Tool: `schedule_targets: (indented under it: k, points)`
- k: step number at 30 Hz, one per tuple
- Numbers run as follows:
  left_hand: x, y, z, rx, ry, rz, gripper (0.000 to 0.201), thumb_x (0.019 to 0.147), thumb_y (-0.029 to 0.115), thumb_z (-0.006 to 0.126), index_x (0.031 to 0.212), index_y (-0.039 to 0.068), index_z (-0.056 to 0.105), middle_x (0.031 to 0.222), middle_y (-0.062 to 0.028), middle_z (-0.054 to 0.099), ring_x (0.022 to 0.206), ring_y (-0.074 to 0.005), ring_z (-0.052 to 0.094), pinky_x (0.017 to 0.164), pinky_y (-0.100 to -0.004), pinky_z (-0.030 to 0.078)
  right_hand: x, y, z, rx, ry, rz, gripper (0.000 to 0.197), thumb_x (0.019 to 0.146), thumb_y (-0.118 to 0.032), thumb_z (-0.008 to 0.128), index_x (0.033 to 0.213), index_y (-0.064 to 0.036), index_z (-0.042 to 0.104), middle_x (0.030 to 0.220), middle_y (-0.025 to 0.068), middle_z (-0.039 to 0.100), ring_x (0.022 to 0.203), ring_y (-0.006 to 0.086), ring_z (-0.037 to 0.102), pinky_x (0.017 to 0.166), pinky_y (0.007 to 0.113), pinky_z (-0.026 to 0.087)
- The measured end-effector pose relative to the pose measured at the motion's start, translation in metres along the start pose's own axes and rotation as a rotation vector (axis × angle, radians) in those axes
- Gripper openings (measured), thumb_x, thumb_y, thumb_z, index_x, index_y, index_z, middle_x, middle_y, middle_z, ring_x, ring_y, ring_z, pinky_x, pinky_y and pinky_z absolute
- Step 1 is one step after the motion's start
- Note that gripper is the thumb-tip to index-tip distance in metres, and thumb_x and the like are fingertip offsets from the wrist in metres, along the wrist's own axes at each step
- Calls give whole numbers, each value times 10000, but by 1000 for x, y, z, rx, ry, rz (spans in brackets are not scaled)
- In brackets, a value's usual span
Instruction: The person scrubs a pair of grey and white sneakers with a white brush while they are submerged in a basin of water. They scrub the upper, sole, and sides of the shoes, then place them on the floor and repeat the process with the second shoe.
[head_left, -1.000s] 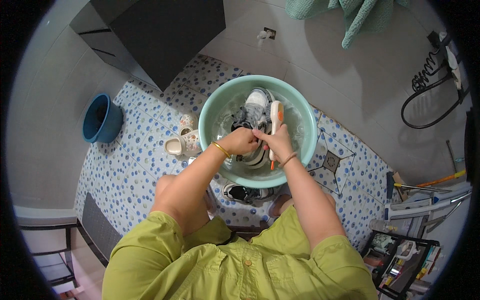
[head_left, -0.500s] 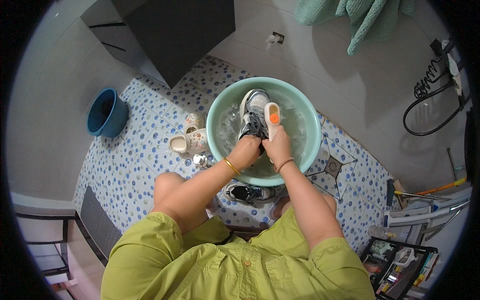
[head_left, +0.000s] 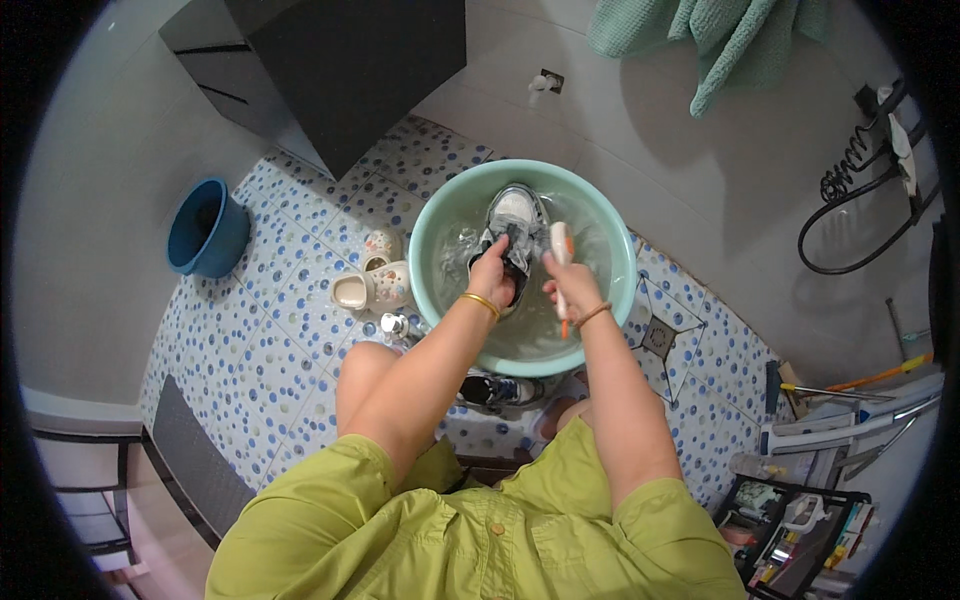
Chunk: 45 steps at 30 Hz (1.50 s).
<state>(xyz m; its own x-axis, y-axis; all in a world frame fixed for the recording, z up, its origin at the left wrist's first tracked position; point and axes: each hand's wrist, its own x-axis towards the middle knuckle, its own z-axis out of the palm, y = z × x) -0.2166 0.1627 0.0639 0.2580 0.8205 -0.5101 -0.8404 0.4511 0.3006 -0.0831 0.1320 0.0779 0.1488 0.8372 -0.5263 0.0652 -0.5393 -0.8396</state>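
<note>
We find the sneaker (head_left: 517, 207) inside the green basin (head_left: 421, 245), toe toward the basin's far rim. Within the basin, the left hand (head_left: 491, 277) grips the sneaker near its opening; the right hand (head_left: 573, 287) has its fingers curled around a white-and-orange brush (head_left: 559, 241). We note clogs (head_left: 386, 287) left of the basin.

Grey-white shoe (head_left: 516, 210), orange-white brush (head_left: 559, 242)

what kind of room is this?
Probably a bathroom or wet washroom: there's a square floor drain set in a spotted tile floor, and a coiled black hose hangs at the wall.
</note>
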Motion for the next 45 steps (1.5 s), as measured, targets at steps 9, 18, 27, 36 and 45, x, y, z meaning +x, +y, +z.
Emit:
schedule_targets:
  k: [9, 18, 27, 36, 45]
  points:
    - [10, 13, -3, -92, -98, 29, 339, 898, 236, 406, 1106, -15, 503, 1092, -140, 566, 988, -292, 549, 921, -419, 393, -4, 10, -1, -535, 342, -375, 549, 860, -235, 471, 1331, -32, 274, 1056, 228, 564, 943, 383, 552, 815, 385, 432]
    - [11, 7, -6, -121, -288, -101, 437, 911, 372, 376, 1116, 8, 508, 1117, -131, 553, 1043, -272, 511, 967, -409, 346, -32, -31, 31, -604, 325, -589, 490, 839, -202, 476, 1297, -80, 352, 839, 275, 578, 809, 429, 556, 690, 433, 451]
    - [7, 2, -2, -10, -321, -173, 447, 900, 390, 402, 1139, 23, 490, 1127, -122, 542, 1045, -248, 509, 951, -397, 370, -29, -47, 23, -839, 389, -539, 458, 836, -232, 476, 1281, -170, 390, 727, 250, 582, 696, 420, 566, 621, 481, 441]
    - [-3, 1, 6, 123, -360, -200, 404, 909, 334, 411, 1129, 6, 496, 1100, -126, 559, 1012, -242, 535, 927, -374, 393, -28, -46, -7, -864, 445, -532, 496, 844, -250, 477, 1316, -207, 331, 736, 223, 600, 687, 399, 581, 612, 461, 457]
    - [-1, 5, -6, 787, -93, 134, 370, 778, 237, 642, 937, -91, 580, 825, -101, 611, 707, -170, 569, 625, -304, 445, -56, -33, -31, -1142, 267, -86, 526, 880, -186, 402, 1365, -144, 203, 881, 215, 599, 810, 331, 601, 702, 409, 471]
